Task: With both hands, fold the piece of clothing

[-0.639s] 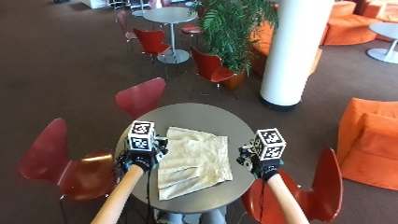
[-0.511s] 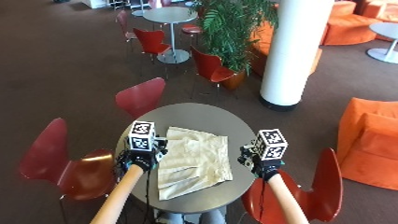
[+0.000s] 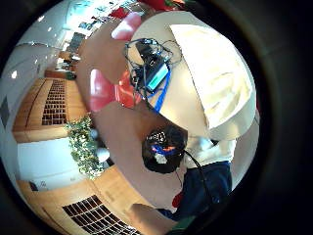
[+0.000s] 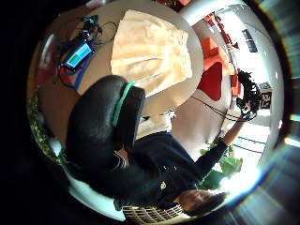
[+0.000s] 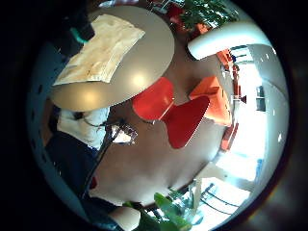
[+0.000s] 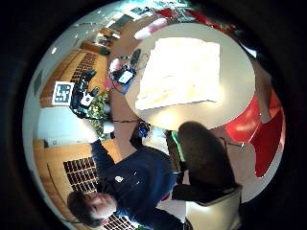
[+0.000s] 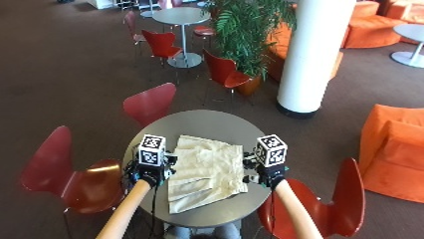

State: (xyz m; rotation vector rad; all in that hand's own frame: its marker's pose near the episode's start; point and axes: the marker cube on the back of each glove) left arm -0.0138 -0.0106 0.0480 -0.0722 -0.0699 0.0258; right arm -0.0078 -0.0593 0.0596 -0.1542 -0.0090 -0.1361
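A cream piece of clothing (image 7: 205,169) lies flat and partly folded on the round grey table (image 7: 205,122). It also shows in the palm views as the cream cloth (image 3: 215,73) (image 4: 150,47) (image 5: 101,48) (image 6: 180,72). My left hand (image 7: 151,174) hovers at the cloth's left edge, and my right hand (image 7: 265,175) at its right edge. Neither hand holds anything. A relaxed gloved digit of the left hand (image 4: 108,126) shows in the left thumb side view. A right-hand digit (image 6: 201,153) shows off the table's rim.
A small device with a lit screen and tangled cables (image 3: 154,73) (image 4: 77,54) lies on the table beside the cloth, on my left. Red chairs stand at the left (image 7: 66,169), the right (image 7: 338,199) and the far side (image 7: 149,102).
My right hand has drifted slightly inward toward the cloth's right edge. The left hand and the cloth look unchanged.
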